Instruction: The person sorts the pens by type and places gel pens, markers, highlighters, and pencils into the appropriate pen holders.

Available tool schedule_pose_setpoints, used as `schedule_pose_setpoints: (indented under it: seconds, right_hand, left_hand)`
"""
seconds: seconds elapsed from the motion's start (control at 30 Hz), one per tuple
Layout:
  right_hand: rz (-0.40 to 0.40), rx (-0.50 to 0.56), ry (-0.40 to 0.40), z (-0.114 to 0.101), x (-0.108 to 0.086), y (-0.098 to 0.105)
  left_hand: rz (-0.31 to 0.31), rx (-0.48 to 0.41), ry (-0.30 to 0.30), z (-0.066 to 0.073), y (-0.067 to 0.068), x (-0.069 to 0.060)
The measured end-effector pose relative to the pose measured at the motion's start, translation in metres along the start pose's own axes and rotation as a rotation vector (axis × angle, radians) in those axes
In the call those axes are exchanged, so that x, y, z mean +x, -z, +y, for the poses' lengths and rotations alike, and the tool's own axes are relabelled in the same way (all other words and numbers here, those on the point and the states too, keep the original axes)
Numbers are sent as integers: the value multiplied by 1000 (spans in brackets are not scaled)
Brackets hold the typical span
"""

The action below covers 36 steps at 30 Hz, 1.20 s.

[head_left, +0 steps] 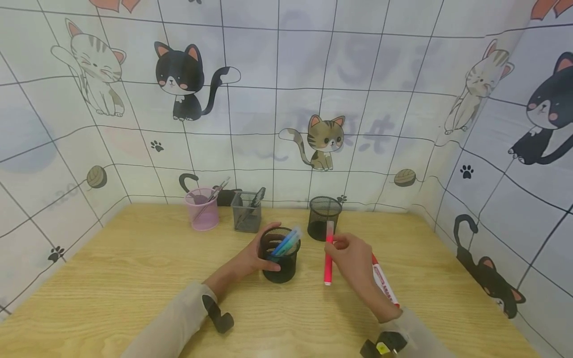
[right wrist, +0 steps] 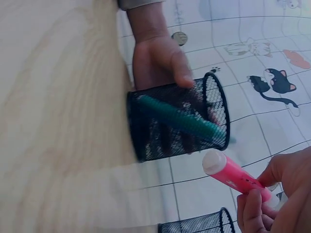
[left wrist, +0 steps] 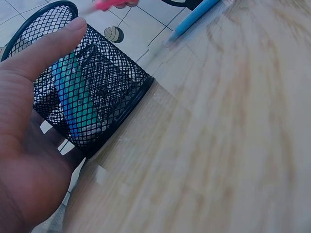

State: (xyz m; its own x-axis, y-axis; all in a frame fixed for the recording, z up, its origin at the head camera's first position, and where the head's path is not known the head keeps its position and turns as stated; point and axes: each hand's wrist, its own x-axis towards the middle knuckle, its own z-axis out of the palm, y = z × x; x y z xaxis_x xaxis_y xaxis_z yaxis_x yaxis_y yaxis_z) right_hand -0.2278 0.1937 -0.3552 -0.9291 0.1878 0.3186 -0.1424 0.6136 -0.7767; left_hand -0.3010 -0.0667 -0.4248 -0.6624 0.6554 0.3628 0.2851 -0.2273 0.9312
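Observation:
My left hand [head_left: 248, 259] grips a round black mesh pen cup [head_left: 281, 268] from its left side, the thumb across the front. Inside the cup lean a blue marker [head_left: 283, 242] and a green one [left wrist: 80, 92], seen through the mesh in the left wrist view. To the right, my right hand [head_left: 352, 254] pinches a pink marker [head_left: 329, 263] between thumb and fingers. The marker stands nearly vertical in the head view, apart from the cup. Beneath the right forearm, a white and red marker [head_left: 384, 282] lies on the table, partly hidden.
Behind the right hand stands another round black mesh cup [head_left: 319, 226]. At the back left are a pink cup [head_left: 203, 216] and a square grey mesh holder [head_left: 247, 221], each with pens. The wooden table [head_left: 134, 268] meets a cat-printed cloth [head_left: 255, 144] behind.

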Motion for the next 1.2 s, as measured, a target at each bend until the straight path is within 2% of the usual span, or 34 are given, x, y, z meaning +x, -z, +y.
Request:
schedule_pose_setpoints:
  seconds: [0.2, 0.4, 0.63, 0.8, 1.03, 1.2]
  right_hand:
    - [-9, 155, -40, -17, 6, 5]
    - [29, 267, -67, -34, 11, 10]
    - [10, 474, -77, -45, 15, 2]
    - [-32, 464, -83, -46, 15, -9]
    - [-66, 378, -37, -42, 11, -24]
    - [-72, 299, -46, -39, 8, -33]
  left_hand:
    - [-3, 4, -13, -2, 1, 0]
    - [-5, 9, -14, -2, 1, 1]
    - [-5, 2, -15, -1, 1, 0]
    - [-9, -10, -17, -2, 1, 0]
    - [6, -2, 4, -2, 2, 0]
    - [1, -11, 6, 0, 1, 0]
